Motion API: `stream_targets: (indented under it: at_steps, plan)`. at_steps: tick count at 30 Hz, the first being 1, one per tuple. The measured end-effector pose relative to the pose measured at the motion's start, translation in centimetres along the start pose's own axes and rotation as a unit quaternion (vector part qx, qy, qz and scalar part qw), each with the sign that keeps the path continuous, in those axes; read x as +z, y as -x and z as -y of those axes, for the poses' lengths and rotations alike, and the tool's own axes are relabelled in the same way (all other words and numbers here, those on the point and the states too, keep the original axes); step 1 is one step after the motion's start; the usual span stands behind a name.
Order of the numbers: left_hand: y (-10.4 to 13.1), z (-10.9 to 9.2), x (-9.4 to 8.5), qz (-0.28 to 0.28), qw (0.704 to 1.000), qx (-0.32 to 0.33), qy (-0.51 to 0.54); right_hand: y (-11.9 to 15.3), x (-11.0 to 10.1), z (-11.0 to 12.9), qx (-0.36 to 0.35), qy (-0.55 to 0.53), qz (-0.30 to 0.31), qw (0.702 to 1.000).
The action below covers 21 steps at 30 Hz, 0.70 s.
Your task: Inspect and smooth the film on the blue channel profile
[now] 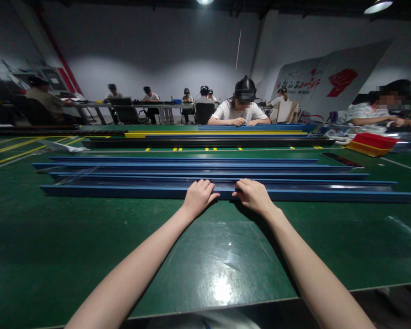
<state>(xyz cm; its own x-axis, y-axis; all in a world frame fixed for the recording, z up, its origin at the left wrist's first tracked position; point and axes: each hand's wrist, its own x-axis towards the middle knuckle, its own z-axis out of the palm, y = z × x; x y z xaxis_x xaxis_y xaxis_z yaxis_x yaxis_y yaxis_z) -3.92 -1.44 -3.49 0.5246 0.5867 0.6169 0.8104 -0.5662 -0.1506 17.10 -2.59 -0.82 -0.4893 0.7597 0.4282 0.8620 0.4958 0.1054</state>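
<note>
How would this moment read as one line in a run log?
left hand: gripping nearest blue rail | right hand: gripping same rail | rail: on green table | behind it: more blue rails | across table: another person

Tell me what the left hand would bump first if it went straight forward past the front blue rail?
Probably the next blue rail, just beyond the front blue rail that the left hand grips; their spacing is hard to judge.

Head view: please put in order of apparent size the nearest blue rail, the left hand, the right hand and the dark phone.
1. Nearest blue rail
2. Left hand and right hand: look alike, so not ranked
3. Dark phone
</note>
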Motion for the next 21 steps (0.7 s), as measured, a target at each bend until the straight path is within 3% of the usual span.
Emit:
stream_targets:
  at_steps: [21]
  plan:
    - [-0.1, -0.2, -0.1, 0.017, 1.0, -0.011, -0.012, 1.7, -1.3, -2.2, 0.071, 0.019, 0.044, 0.996]
